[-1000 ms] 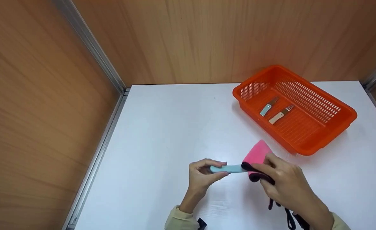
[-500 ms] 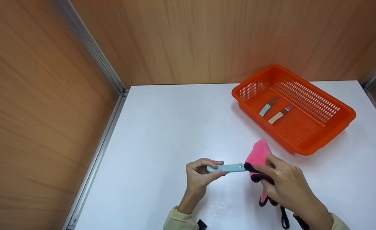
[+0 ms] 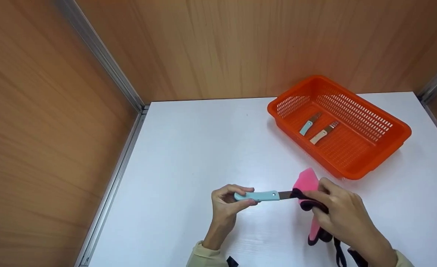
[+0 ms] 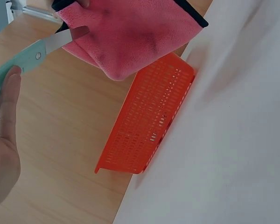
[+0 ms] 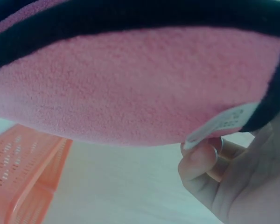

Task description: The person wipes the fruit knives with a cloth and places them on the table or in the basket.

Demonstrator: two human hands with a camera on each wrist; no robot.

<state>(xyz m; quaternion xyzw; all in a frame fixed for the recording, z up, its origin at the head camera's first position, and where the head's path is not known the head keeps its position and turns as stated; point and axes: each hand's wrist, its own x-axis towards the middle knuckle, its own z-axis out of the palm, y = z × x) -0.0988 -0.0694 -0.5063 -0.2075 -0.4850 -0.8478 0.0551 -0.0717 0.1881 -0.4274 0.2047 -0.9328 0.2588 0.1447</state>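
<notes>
My left hand (image 3: 227,207) pinches the light-blue handle of a knife (image 3: 266,195) between thumb and fingers. The blade points right, its near part bare and its tip overlapped by a pink cloth (image 3: 307,180) with black edging. My right hand (image 3: 339,209) grips the folded cloth at the blade's end, with part of the cloth hanging below. In the left wrist view, the blade (image 4: 60,39) lies against the fuzzy pink fabric (image 4: 130,42). A white label (image 5: 219,125) shows on the cloth near the right fingers in the right wrist view.
An orange perforated basket (image 3: 363,168) stands at the back right of the white table (image 3: 189,148). Inside lie a light-blue-handled knife (image 3: 306,128) and a beige-handled one (image 3: 318,137). Wooden panels (image 3: 222,48) rise at the back and left.
The cloth has slid right along the knife with my right hand, baring part of the blade. My left hand has shifted slightly left, still holding the handle.
</notes>
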